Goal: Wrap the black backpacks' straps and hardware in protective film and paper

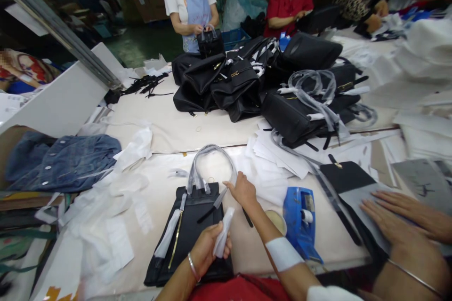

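Observation:
A black handbag (197, 240) lies flat on the table in front of me, with a gold zipper (175, 240) down its front. Its looped handle (212, 148) is wrapped in clear plastic and stands out beyond the top edge. My left hand (208, 247), over the bag's lower right, is closed round a folded piece of white wrapping paper (223, 233). Beside the handle's right foot, my right hand (243, 190) pinches the upper end of a narrow plastic-wrapped strap (221, 197). White paper (167, 234) also covers a part along the bag's left side.
A blue tape dispenser (300, 221) and a roll of tape (276, 222) stand to my right. Beyond them, a co-worker's hands (399, 218) press on another black bag. Black bags (236, 80) are piled across the table; white paper (102, 216) and a denim garment (63, 160) lie left.

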Demonstrator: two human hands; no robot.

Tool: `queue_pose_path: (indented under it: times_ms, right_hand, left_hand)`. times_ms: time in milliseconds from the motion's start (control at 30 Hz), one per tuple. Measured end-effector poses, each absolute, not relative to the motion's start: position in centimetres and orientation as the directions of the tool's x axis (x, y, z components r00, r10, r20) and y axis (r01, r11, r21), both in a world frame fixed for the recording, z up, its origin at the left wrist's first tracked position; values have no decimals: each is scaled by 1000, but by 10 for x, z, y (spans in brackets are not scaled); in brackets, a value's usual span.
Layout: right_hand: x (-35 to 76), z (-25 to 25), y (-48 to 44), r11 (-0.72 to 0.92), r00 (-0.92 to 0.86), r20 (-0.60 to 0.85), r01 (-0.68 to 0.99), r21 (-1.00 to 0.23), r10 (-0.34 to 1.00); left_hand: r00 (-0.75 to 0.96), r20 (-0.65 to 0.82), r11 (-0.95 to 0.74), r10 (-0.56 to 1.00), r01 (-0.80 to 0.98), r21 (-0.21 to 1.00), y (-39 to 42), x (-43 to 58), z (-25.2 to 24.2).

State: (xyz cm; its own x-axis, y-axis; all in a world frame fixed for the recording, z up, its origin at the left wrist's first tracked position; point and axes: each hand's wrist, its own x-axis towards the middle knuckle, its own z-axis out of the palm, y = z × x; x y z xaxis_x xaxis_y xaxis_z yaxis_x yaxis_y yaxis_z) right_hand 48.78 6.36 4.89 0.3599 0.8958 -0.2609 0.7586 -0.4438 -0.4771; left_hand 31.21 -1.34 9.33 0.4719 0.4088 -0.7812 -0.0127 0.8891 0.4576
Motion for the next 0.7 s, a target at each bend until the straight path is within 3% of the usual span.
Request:
queue_pose_path:
  times_ms: [100,267,367,467,567,700]
  right_hand:
    - [477,46,78,-472,321,-367,746,-471,873]
    - [484,66,65,-374,214,-334,747,-549,918]
    - [497,80,35,-304,144,-280,653,-694,949]
    - [506,85,-4,-342,211,-271,494,-799,939]
    - [499,83,-37,-451,332,-326,440,-776,885]
    - [459,82,-66,-456,267,-373,437,-775,889]
  left_hand:
    - [440,-774,872,455,-44,488,-18,308,94]
    - [275,-751,789,601,-50,613,-27,294,91]
    - [220,-718,738,660,-13,674,-29,285,94]
    - [189,-701,716,688,-20,697,-32,277,99]
    - [176,-700,718,692,-72,692,-36,268,99]
    - [268,-697,721,665,12,693,-30,261,90]
